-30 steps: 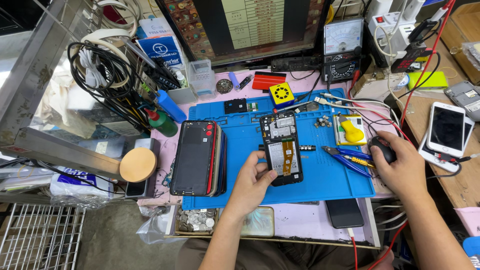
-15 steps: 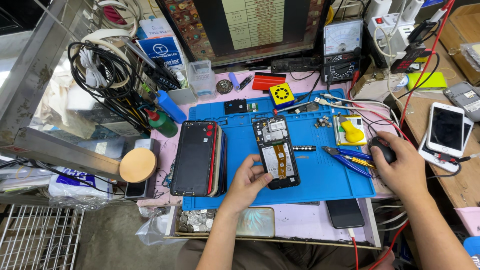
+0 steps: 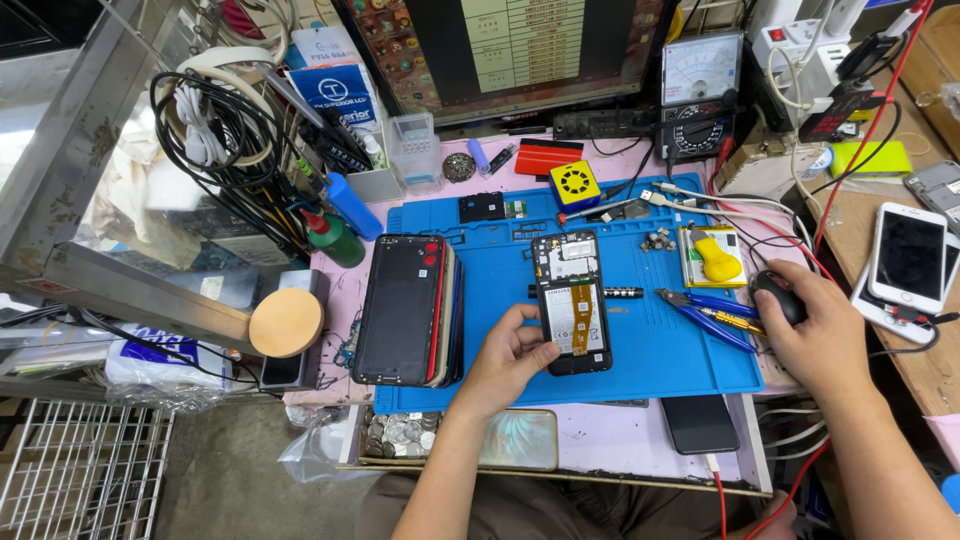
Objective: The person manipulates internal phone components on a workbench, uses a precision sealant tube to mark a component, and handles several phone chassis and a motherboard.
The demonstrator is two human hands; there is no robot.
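Blue mat [image 3: 500,375]: white-blue package [image 3: 335,95] rear-left; left hand [image 3: 510,360] pinches the straightened opened phone [image 3: 572,300]; right hand [image 3: 815,335] cups the mouse [image 3: 778,295].

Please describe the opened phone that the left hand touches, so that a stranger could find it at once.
Find the blue rubber work mat below the monitor. Near its middle lies a black phone with its back removed, the left hand on its lower edge. Unlike the closed phones stacked to its left, it shows bare internal parts and an orange strip.
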